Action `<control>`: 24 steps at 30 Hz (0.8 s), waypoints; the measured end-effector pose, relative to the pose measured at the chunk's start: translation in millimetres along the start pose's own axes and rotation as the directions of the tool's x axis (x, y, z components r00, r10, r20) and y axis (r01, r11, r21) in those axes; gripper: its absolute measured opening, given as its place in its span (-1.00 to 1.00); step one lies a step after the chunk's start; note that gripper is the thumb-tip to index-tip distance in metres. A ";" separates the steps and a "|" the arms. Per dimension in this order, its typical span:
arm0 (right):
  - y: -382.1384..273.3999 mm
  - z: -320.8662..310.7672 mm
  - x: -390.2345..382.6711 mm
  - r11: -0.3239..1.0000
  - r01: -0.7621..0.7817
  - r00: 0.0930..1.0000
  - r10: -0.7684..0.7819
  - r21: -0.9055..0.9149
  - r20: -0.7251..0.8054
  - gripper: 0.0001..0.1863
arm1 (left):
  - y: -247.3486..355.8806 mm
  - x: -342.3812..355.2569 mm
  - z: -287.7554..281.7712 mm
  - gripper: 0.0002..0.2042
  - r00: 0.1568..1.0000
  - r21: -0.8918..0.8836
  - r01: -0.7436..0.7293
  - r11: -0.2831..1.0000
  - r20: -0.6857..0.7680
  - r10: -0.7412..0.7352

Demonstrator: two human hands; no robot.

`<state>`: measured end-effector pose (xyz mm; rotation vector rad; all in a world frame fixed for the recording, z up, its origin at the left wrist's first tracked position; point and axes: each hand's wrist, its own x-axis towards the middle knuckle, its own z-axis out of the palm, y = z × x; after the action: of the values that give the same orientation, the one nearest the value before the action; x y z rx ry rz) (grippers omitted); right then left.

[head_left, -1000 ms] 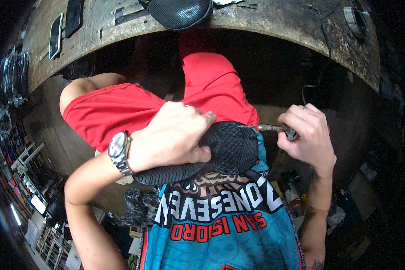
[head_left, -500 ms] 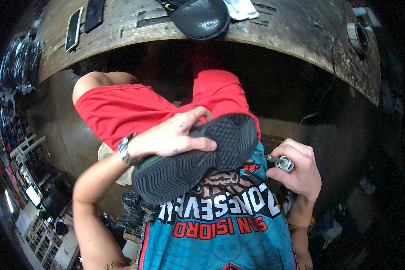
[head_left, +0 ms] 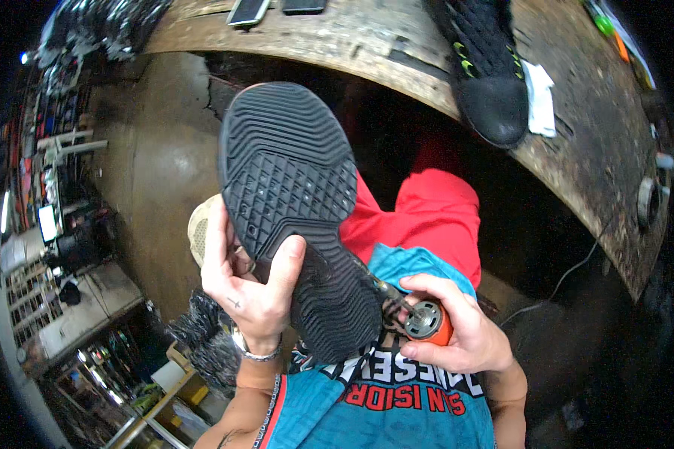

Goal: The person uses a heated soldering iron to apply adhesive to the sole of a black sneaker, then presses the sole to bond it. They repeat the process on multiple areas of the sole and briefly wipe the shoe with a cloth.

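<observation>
A black shoe (head_left: 292,179) is held sole outward over my lap, its zigzag and diamond tread facing up and its toe pointing away from me. My left hand (head_left: 254,288) grips it round the middle, thumb pressed on the sole. In my right hand (head_left: 472,333) is a small hand-held motor tool (head_left: 428,320) with an orange body and a round metal end. A narrow, worn shaft runs from it to the shoe's right edge near the heel. Whether its tip touches the shoe is hidden.
On the worn wooden table (head_left: 374,49) lie another black shoe (head_left: 494,97), a white cloth (head_left: 541,101) and two phones (head_left: 249,11). A ring-shaped object (head_left: 648,202) sits at right; a cable (head_left: 554,292) hangs below. Dark plastic bags (head_left: 206,337) lie at my left.
The shoe has swung from lying slantwise to nearly upright, toe away from me, and moved left. My right hand has brought the motor tool in against its side. The view has turned left.
</observation>
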<state>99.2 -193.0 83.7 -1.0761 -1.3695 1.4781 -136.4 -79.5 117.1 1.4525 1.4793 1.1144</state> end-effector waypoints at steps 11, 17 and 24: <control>-12.1 25.9 57.7 0.989 -0.143 0.987 0.145 -0.024 0.072 -0.31 | 2.4 39.4 -15.2 -0.20 0.970 0.440 -0.117 0.890 -0.143 0.198; -5.0 30.3 71.0 0.979 -0.202 0.979 0.203 -0.024 0.029 -0.40 | -11.0 44.9 -12.9 -0.20 0.973 0.463 -0.091 0.881 -0.147 0.178; 2.3 30.4 80.1 0.971 -0.241 0.969 0.241 -0.005 0.054 -0.43 | -11.6 46.6 -8.7 -0.18 0.969 0.492 -0.144 0.859 -0.107 0.224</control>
<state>47.0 -125.2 78.4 -1.2446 -1.3100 1.6932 -151.1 -33.3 111.4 1.9166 1.8565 1.0371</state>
